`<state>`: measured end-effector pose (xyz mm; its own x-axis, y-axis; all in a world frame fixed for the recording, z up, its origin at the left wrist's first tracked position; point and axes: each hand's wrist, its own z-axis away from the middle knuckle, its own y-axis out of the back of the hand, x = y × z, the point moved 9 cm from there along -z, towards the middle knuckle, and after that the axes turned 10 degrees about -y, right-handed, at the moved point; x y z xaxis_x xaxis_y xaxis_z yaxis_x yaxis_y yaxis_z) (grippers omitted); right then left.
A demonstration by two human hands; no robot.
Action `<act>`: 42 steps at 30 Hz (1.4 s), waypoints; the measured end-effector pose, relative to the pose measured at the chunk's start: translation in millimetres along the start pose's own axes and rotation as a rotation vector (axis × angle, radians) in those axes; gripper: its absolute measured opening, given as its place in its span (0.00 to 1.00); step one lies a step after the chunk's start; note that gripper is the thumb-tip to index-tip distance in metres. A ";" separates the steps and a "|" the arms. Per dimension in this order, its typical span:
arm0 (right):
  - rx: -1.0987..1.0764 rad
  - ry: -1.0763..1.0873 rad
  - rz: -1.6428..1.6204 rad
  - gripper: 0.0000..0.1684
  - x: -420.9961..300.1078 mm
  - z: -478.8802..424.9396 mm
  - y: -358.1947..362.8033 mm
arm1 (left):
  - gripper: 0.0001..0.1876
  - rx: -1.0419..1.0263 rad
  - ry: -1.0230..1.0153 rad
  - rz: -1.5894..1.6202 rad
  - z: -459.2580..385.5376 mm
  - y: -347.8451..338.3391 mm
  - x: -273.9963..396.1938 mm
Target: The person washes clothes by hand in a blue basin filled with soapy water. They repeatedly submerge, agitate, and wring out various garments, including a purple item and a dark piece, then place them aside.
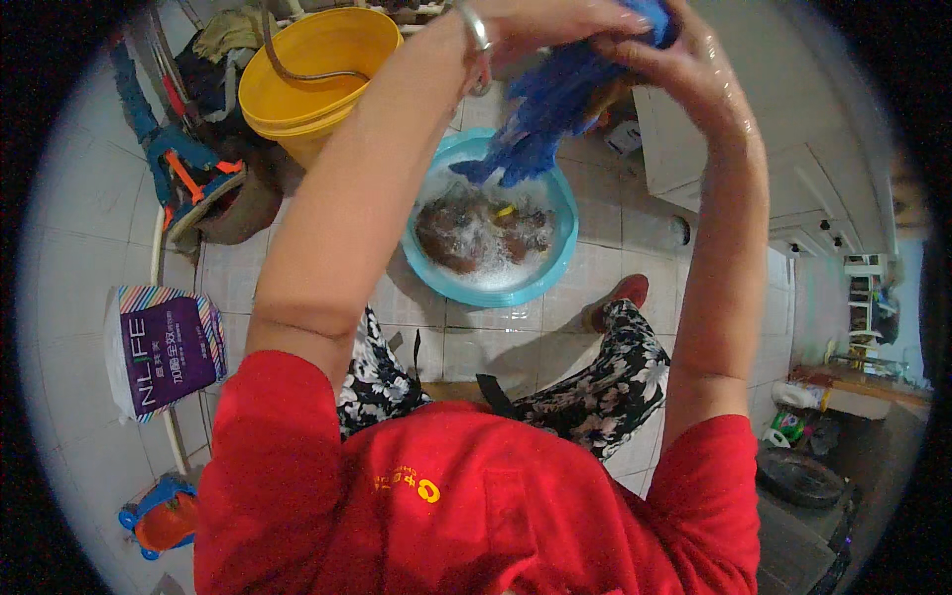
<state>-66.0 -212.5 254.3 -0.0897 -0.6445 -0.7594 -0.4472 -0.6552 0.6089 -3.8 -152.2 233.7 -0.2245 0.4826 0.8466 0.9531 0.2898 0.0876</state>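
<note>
A wet blue cloth [547, 111] is bunched between my two hands at the top of the view. My left hand [561, 26], with a silver bangle [474, 31] on the wrist, grips it from the left. From the right, my right hand [688, 71] wraps its fingers and thumb around the bunched upper part. The cloth's loose end hangs down over a light blue plastic basin [569, 256]. Foamy water [483, 277] fills the basin around a dark brownish mass [446, 230], perhaps soaked fabric, with a small yellow piece [506, 212] on it.
A yellow bucket [320, 126] with a hose [320, 76] inside stands at the upper left. Beside it are a blue-and-orange broom or mop head [182, 178] and a purple detergent bag [167, 349]. Cabinets [811, 186] line the right. My foot in a red shoe [631, 290] is near the basin.
</note>
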 end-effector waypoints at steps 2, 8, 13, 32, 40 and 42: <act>-0.027 0.086 -0.034 0.16 -42.8 -1.1 -8.1 | 0.09 0.011 0.023 -0.058 10.3 12.3 33.4; -0.012 0.080 0.088 0.25 89.0 -17.1 -73.4 | 0.16 -0.089 0.013 -0.308 63.1 33.0 -52.6; 0.004 -0.183 0.406 0.16 283.5 55.0 -175.3 | 0.13 -0.179 0.419 -0.438 135.6 25.7 -144.4; -1.114 -0.754 0.203 0.18 464.3 141.5 -323.0 | 0.16 -0.571 0.604 -0.983 162.9 47.0 -192.3; -0.630 -0.556 -0.096 0.19 166.5 12.0 -125.8 | 0.42 -0.499 0.408 -0.853 172.6 23.4 -224.1; -0.501 -0.496 -0.188 0.20 114.8 3.9 -90.6 | 0.46 -0.398 0.398 -0.776 169.1 11.0 -224.8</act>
<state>-39.3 -225.6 111.1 -0.4970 -0.3271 -0.8037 -0.0443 -0.9155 0.3999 22.9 -117.8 -44.5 -0.8067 -0.0628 0.5876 0.5835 0.0732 0.8088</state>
